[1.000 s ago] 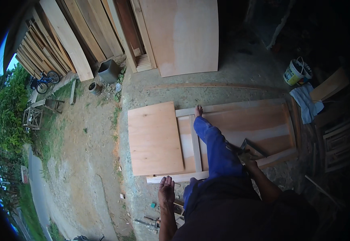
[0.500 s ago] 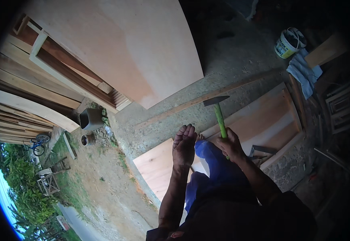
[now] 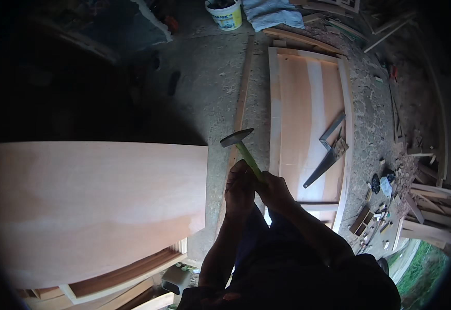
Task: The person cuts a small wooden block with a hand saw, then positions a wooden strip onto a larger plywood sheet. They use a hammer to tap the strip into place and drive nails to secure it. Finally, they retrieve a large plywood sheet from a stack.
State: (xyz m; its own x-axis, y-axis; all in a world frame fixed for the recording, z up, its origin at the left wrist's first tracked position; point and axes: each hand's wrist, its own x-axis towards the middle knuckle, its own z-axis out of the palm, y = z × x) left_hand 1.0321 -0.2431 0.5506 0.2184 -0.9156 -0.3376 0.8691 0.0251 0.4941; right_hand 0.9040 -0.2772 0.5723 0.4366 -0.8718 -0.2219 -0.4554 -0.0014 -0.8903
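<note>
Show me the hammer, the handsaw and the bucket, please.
Hammer (image 3: 247,156), head view: upper part of its handle.
Handsaw (image 3: 325,164), head view: middle of its blade.
Bucket (image 3: 227,19), head view: its outer wall.

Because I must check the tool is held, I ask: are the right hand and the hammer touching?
Touching. The head view shows the right hand closed around the green handle of the hammer.

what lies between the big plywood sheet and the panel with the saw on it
In the head view: a long thin wooden strip on the concrete floor, with the hammer held above in the right hand, left hand close by.
</note>
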